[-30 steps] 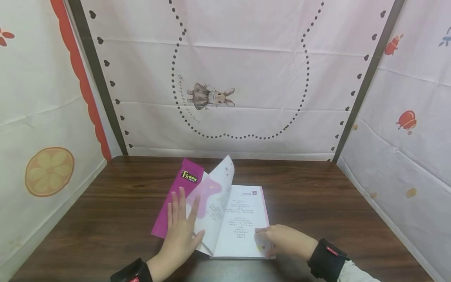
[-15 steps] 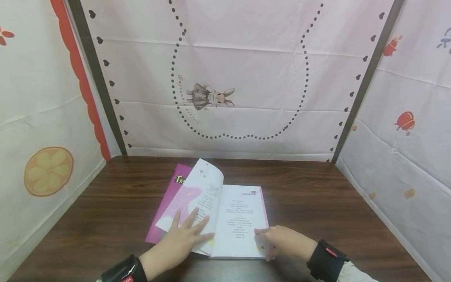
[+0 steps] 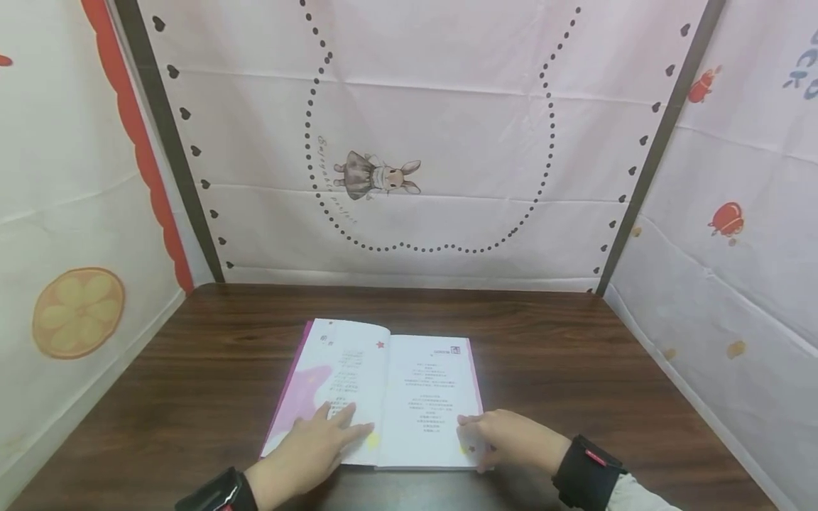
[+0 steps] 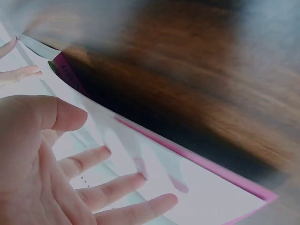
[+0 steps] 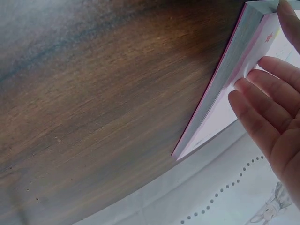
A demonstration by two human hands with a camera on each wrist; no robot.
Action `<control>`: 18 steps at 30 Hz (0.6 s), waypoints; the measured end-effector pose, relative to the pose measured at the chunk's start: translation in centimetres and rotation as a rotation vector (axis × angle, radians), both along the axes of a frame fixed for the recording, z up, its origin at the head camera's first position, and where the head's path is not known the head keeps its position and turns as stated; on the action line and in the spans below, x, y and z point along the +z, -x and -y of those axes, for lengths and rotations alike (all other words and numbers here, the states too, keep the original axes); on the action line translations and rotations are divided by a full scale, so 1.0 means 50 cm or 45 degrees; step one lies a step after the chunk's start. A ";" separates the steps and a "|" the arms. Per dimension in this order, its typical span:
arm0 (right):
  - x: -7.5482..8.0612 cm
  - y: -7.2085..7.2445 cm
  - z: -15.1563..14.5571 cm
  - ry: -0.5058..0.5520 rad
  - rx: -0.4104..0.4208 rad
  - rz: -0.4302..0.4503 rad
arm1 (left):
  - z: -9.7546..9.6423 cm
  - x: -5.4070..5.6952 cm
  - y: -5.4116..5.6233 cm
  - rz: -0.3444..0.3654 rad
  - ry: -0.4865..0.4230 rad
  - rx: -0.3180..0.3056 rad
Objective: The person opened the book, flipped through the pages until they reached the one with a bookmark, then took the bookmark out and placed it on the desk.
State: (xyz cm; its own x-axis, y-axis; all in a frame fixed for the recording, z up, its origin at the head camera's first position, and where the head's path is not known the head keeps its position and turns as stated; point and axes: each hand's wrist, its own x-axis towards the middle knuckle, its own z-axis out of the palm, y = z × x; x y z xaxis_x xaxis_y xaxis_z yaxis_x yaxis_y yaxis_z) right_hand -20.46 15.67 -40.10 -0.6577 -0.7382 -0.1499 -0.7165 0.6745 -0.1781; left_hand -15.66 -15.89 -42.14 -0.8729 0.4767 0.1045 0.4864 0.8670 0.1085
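Observation:
An open book with white printed pages lies flat on the table, its magenta cover showing along the outer edges. My left hand rests with spread fingers on the lower part of the left page, which carries a pink shape. In the left wrist view the fingers of that hand lie extended over the page. On the lower right corner of the right page, my right hand touches the paper. The right wrist view shows this hand with extended fingers on the page and its thumb at the book's near edge.
The dark wooden table spreads around the book. Behind it hangs a pale cloth with a rabbit print, and cloth walls with fruit prints stand at both sides. Each wrist wears a black band.
The raised left leaf has come down flat onto the left side, covering the magenta cover's lettering. My left hand has moved lower and left; my right hand has stayed almost in place.

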 end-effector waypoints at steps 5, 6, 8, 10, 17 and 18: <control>0.000 -0.002 0.003 -0.014 -0.018 -0.041 | -0.009 0.000 0.008 -0.015 -0.004 0.021; -0.001 -0.003 0.004 -0.018 -0.022 -0.048 | -0.011 0.000 0.010 -0.011 -0.004 0.036; -0.002 -0.003 0.004 -0.017 -0.016 -0.073 | -0.014 0.001 0.015 0.013 -0.011 0.063; -0.005 -0.003 0.003 -0.016 0.003 -0.110 | -0.014 0.002 0.021 0.063 -0.050 0.091; -0.013 0.001 0.002 0.005 0.019 -0.131 | -0.006 0.003 0.031 0.231 -0.183 0.104; -0.013 0.001 0.002 0.008 0.016 -0.114 | -0.005 0.002 0.031 0.228 -0.177 0.113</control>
State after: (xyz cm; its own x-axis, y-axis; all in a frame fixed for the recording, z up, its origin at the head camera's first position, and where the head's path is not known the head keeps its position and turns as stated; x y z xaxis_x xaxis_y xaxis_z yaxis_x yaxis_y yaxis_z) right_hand -20.51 15.59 -40.76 -0.6589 -0.7472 -0.0862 -0.7382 0.6644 -0.1169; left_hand -17.20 -15.66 -42.02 -0.9213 0.3887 0.0037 0.3709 0.8762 0.3077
